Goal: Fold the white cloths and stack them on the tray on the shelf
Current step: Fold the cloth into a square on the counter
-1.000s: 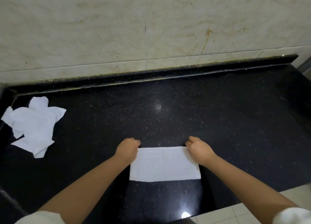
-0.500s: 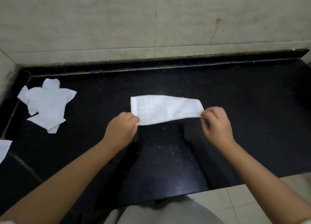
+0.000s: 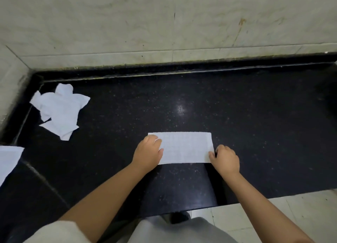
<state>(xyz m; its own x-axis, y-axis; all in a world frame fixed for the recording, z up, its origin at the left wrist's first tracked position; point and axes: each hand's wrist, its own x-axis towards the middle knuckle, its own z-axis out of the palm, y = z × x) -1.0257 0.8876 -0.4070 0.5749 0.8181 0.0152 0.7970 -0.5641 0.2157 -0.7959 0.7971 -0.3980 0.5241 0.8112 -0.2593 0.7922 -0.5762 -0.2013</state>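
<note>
Head view: folded white cloth [image 3: 184, 148] lies flat as a long rectangle on the black speckled worktop [image 3: 255, 124], toward the front edge and roughly midway along it. The left hand [image 3: 148, 152] lies on the cloth's left end, palm down with the fingers loosely curled (the thumb points across the fabric toward the middle); it presses rather than pinches, and nothing is clasped inside it. The right hand [image 3: 226, 159] sits at the cloth's right front corner, fingers bent inward with the fingertips [image 3: 212, 154] touching the short right edge; whether they pinch the fabric or only rest against it I cannot tell. Between the two hands the cloth's middle is uncovered, its back edge straight and parallel to the worktop's back edge.

Near the back left corner of the worktop a crumpled pile of white cloths [image 3: 60, 111] lies well apart from both hands. At the far left edge of the view, the corner of another flat white cloth [image 3: 8, 160] shows; what it lies on is cut off. A pale marbled wall [image 3: 164, 24] rises behind the worktop, and light floor tiles [image 3: 300, 211] show in front of its front edge at the right.
</note>
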